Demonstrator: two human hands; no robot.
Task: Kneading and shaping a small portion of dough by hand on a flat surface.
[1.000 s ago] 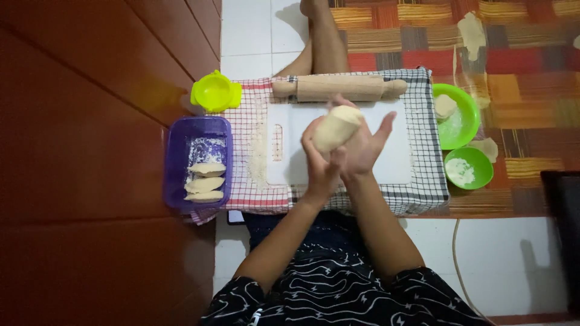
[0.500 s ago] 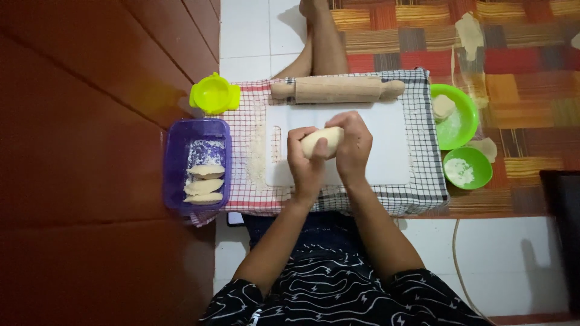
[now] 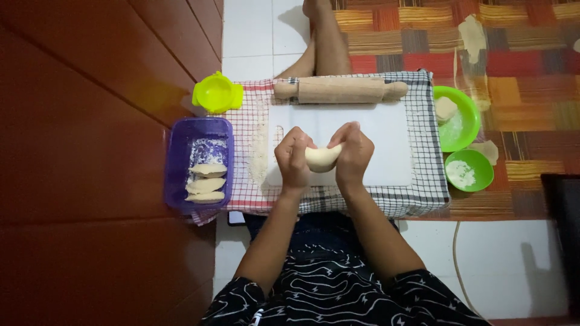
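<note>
Gripping a pale, soft dough lump (image 3: 322, 158) at both ends, the left hand (image 3: 294, 158) and right hand (image 3: 353, 154) hold it at frame centre, above the white cutting board (image 3: 386, 139); it probably bends easily, so supporting underneath seems wise.

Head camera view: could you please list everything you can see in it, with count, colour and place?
Dough piece: one, pale, pinched between both hands.
Cutting board: one, white, on the cloth.
Checked cloth: one, white with dark and red lines, under the board.
Rolling pin: one, wooden, at the board's far edge.
Purple tub: one, left of the cloth, holding three folded pastries.
Yellow-green press: one, beyond the tub.
Green bowls: two, right of the cloth.
Left hand, right hand: over the board.
</note>
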